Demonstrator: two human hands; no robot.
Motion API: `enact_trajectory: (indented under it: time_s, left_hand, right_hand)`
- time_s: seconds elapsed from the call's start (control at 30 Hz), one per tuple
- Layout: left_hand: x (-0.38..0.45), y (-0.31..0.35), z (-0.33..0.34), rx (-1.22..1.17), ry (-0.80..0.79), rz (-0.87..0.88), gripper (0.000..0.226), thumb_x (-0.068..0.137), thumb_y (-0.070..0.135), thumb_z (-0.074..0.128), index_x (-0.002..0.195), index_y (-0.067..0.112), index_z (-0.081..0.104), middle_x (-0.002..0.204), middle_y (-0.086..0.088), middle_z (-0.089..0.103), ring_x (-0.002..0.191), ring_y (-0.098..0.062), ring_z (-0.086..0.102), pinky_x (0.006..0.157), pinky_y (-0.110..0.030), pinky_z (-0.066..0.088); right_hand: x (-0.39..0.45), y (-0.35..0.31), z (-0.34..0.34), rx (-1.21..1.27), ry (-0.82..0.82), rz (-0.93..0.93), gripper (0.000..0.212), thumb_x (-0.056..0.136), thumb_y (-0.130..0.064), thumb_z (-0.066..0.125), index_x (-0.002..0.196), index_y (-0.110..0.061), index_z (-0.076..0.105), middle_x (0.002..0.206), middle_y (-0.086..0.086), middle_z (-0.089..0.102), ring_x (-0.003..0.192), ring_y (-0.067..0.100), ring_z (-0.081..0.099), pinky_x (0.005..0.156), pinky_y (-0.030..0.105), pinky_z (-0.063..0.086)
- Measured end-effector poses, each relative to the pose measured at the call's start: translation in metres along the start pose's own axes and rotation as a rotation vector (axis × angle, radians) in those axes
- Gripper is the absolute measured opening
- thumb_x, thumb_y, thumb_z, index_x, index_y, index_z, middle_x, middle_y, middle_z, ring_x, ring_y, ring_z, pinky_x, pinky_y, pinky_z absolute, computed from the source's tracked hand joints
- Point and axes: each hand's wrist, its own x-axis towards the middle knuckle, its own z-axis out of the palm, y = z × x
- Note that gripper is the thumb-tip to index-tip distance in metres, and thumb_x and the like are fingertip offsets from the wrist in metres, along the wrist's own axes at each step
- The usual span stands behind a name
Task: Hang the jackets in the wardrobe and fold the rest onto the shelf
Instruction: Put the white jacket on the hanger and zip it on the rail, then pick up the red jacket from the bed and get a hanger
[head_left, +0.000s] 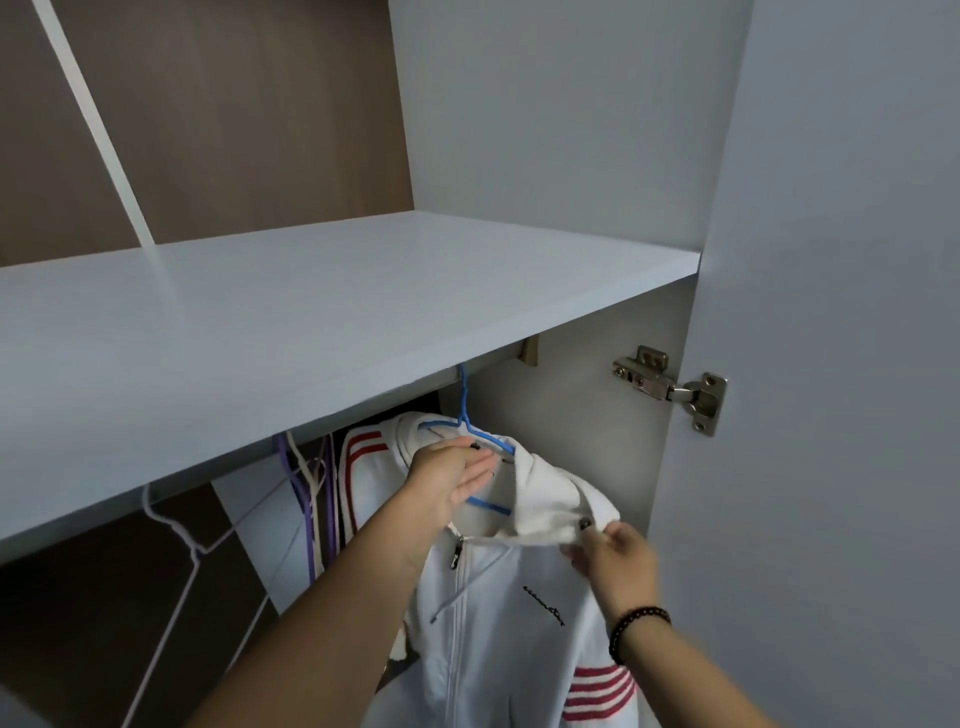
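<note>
Seating white jacket (498, 623) on blue hanger (475, 431), hooked on the rail under the shelf (311, 322).
Left hand (449, 480) is pressing flat, fingers straight, at the collar by the hanger; right hand (610, 553) is pinching the hood edge. Risk: tugging the hood could be sliding the shoulder off or unhooking the hanger. Spare hangers (306, 499) are crowding in on the left; door hinge (670, 387) is sitting close on the right.

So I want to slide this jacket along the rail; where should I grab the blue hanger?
Probably the blue hanger at its bare neck just under the hook, reached from the front and below. The shelf blocks access from above, and the jacket covers most of its arms.
</note>
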Motion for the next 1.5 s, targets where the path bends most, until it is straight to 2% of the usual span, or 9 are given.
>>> enact_trajectory:
  time_s: [0.17,0.3,0.43,0.57,0.67,0.83,0.93,1.1,1.5]
  left_hand:
    - [-0.026,-0.016,-0.012,0.044,-0.055,-0.049,0.021,0.091,-0.011,0.049,0.106,0.000,0.058,0.105,-0.020,0.069,0.090,-0.025,0.070,0.073,-0.030,0.056]
    - [-0.045,-0.027,-0.018,0.170,-0.107,-0.036,0.019,0.092,-0.006,0.050,0.103,0.007,0.059,0.098,-0.014,0.072,0.086,-0.022,0.072,0.072,-0.028,0.056]
    - [-0.063,-0.043,-0.017,0.432,-0.133,0.045,0.018,0.092,0.000,0.053,0.105,0.010,0.061,0.096,-0.009,0.070,0.085,-0.020,0.069,0.072,-0.025,0.054]
    - [-0.076,-0.063,-0.025,1.038,-0.188,0.283,0.021,0.086,0.012,0.057,0.104,0.020,0.065,0.105,0.002,0.069,0.099,-0.013,0.065,0.085,-0.022,0.050]
    - [-0.098,-0.079,-0.028,1.337,-0.299,0.335,0.026,0.087,0.021,0.058,0.113,0.021,0.062,0.111,0.005,0.065,0.101,-0.010,0.061,0.090,-0.022,0.049]
    - [-0.144,-0.108,-0.011,1.624,-0.401,0.329,0.044,0.085,0.034,0.061,0.128,0.023,0.053,0.129,0.003,0.058,0.116,-0.016,0.056,0.098,-0.034,0.048]
    - [-0.175,-0.131,0.010,1.704,-0.461,0.315,0.054,0.082,0.039,0.064,0.132,0.025,0.050,0.131,0.003,0.057,0.118,-0.017,0.056,0.099,-0.035,0.048]
    - [-0.240,-0.174,0.059,1.763,-0.545,0.339,0.055,0.083,0.041,0.065,0.134,0.025,0.049,0.132,0.005,0.055,0.120,-0.015,0.053,0.100,-0.032,0.044]
    - [-0.383,-0.288,0.226,1.614,-0.868,0.455,0.054,0.082,0.046,0.067,0.129,0.024,0.053,0.124,0.008,0.059,0.113,-0.014,0.056,0.099,-0.034,0.047]
  right_hand:
    - [0.001,-0.046,-0.006,0.319,0.039,-0.052,0.022,0.097,0.005,0.036,0.107,-0.003,0.053,0.076,0.016,0.064,0.056,0.020,0.063,0.057,0.021,0.057]
    - [-0.031,-0.057,-0.013,0.165,-0.097,-0.115,0.020,0.094,0.004,0.041,0.093,-0.006,0.059,0.079,0.014,0.066,0.062,0.024,0.063,0.063,0.028,0.051]
    - [-0.056,-0.033,-0.031,-0.141,-0.236,-0.097,0.017,0.090,0.003,0.048,0.093,-0.005,0.063,0.086,0.012,0.071,0.074,0.021,0.064,0.066,0.025,0.050]
    - [-0.060,-0.007,-0.055,-0.624,-0.285,-0.174,0.016,0.088,-0.011,0.057,0.102,-0.018,0.062,0.098,-0.002,0.067,0.083,0.015,0.061,0.076,0.028,0.050]
    - [-0.067,0.011,-0.077,-0.988,-0.376,-0.236,0.033,0.090,-0.027,0.057,0.122,-0.018,0.055,0.115,-0.002,0.059,0.106,0.016,0.057,0.083,0.020,0.041]
    - [-0.096,0.019,-0.129,-1.236,-0.500,-0.219,0.059,0.090,-0.049,0.053,0.140,-0.022,0.039,0.137,0.005,0.045,0.125,0.023,0.046,0.102,0.032,0.040]
    - [-0.117,0.018,-0.170,-1.315,-0.558,-0.186,0.071,0.088,-0.053,0.056,0.146,-0.022,0.029,0.146,0.002,0.035,0.132,0.022,0.040,0.105,0.033,0.037]
    - [-0.160,0.017,-0.259,-1.242,-0.526,-0.267,0.061,0.092,-0.042,0.056,0.144,-0.020,0.033,0.146,0.001,0.034,0.132,0.020,0.038,0.107,0.027,0.035]
    - [-0.258,0.009,-0.512,-1.212,-0.189,-0.114,0.062,0.092,-0.044,0.056,0.143,-0.018,0.032,0.146,-0.001,0.032,0.131,0.017,0.039,0.107,0.026,0.036]
